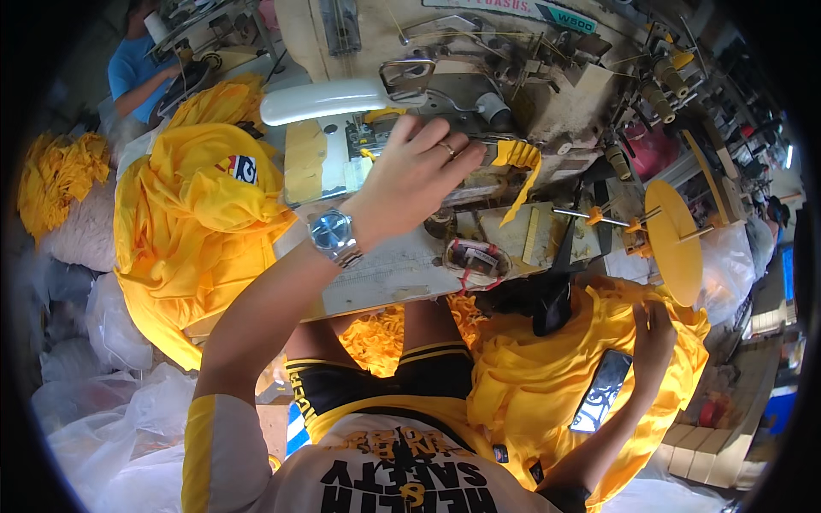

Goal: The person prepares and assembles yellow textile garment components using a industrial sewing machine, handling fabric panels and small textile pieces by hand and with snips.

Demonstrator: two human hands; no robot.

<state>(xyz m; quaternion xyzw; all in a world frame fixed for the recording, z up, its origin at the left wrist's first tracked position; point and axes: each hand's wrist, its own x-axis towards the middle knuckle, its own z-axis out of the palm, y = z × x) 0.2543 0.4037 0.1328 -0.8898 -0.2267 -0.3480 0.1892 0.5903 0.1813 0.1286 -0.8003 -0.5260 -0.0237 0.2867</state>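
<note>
Fabric: yellow strip (518, 162) hanging folded at the sewing machine's needle area, toward the far middle of the surface (385, 278), just right of the left hand's fingertips.
Left hand: left hand (410, 175) reaches up over the surface, fingers loosely spread and bent, resting on the machine bed beside the strip; whether it grips anything cannot be told. A ring sits on one finger, a silver wristwatch (333, 235) on the wrist.
Right hand: right hand (654, 333) is low at the right, off the near right corner of the surface, fingers curled into the yellow garment (530, 376) bunched on the lap.
Machine: industrial sewing machine (479, 85) stands at the far side of the surface, with a white lever (321, 101) stretching left.
Disc: yellow round disc (674, 244) on a rod at the right edge.
Phone: dark phone (602, 389) lies on the lap garment.
Pile: heap of yellow shirts (192, 231) covers the left edge.
Other person: someone in a blue top (137, 73) works at the far left.
</note>
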